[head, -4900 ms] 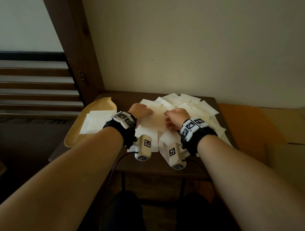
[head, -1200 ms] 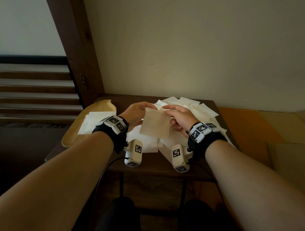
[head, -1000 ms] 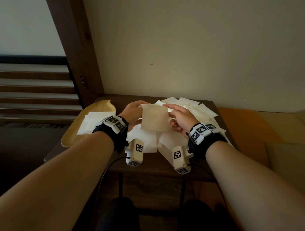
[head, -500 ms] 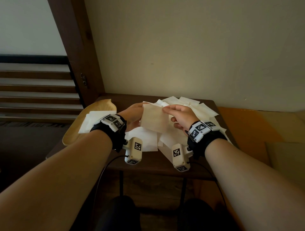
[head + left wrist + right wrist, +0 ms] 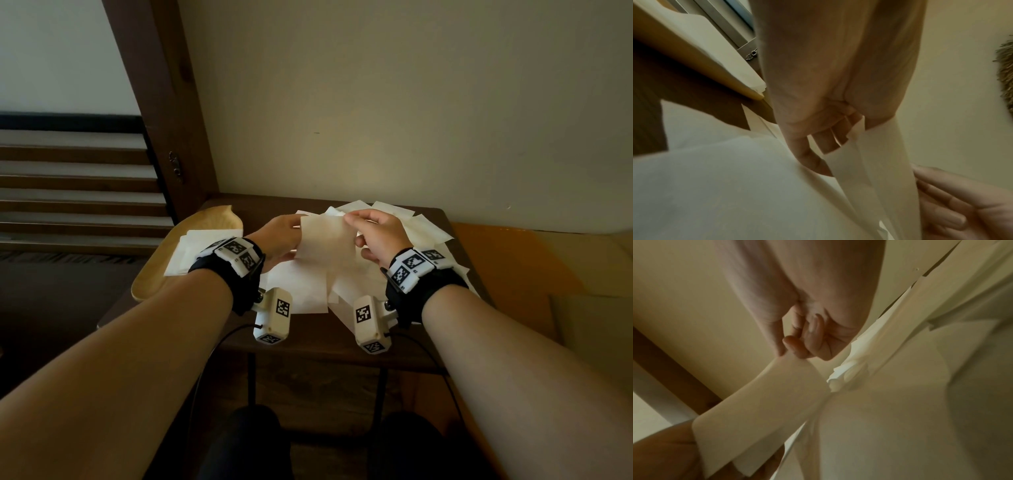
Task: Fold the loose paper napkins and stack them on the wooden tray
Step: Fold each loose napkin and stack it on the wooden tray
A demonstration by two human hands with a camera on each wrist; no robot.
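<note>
A white paper napkin (image 5: 325, 240) hangs upright above the table, held at its two upper corners. My left hand (image 5: 281, 236) pinches its left edge between thumb and fingers; the left wrist view shows the napkin (image 5: 869, 162) running down past my curled fingers (image 5: 826, 142). My right hand (image 5: 373, 233) pinches the top right corner; the right wrist view shows the napkin (image 5: 766, 402) under my pinching fingertips (image 5: 791, 345). Below lies a spread pile of loose napkins (image 5: 411, 233). The wooden tray (image 5: 150, 284) at the left carries a stack of folded napkins (image 5: 191, 250).
The small dark table (image 5: 308, 346) stands against a beige wall (image 5: 376, 102). The tray overhangs the table's left edge. A dark wooden post (image 5: 164, 102) rises behind the tray. An orange surface (image 5: 513, 267) lies to the right.
Both hands lifted one napkin off the pile and hold it upright by its top corners. Over the last second it stayed raised, shifting only slightly.
</note>
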